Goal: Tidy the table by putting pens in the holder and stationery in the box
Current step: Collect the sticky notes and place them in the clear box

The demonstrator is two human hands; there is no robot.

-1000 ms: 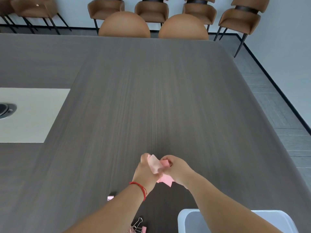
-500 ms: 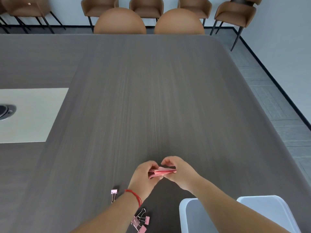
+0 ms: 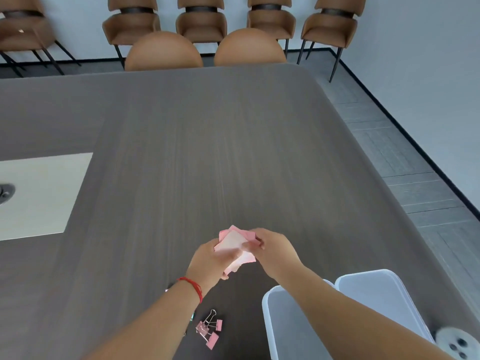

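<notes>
Both my hands hold a small stack of pink sticky notes (image 3: pixel 235 242) just above the dark table (image 3: pixel 207 157), near its front. My left hand (image 3: pixel 213 263), with a red string at the wrist, grips the stack from the left and below. My right hand (image 3: pixel 275 249) pinches its right edge. A white plastic box (image 3: pixel 283 320) stands open at the bottom right, partly hidden by my right forearm, with its lid (image 3: pixel 376 300) beside it. Pink binder clips (image 3: pixel 209 329) lie in a cluster under my left forearm.
A white round holder (image 3: pixel 457 342) with dark holes shows at the bottom right corner. A pale inset panel (image 3: pixel 39 193) with a round port sits at the left. Brown chairs (image 3: pixel 163 51) line the table's far edge and the wall. The floor drops off to the right.
The pink notes, held flat and edge-on half a second ago, are now tilted up and fanned between my hands. The camera has tilted, showing more of the box and clips.
</notes>
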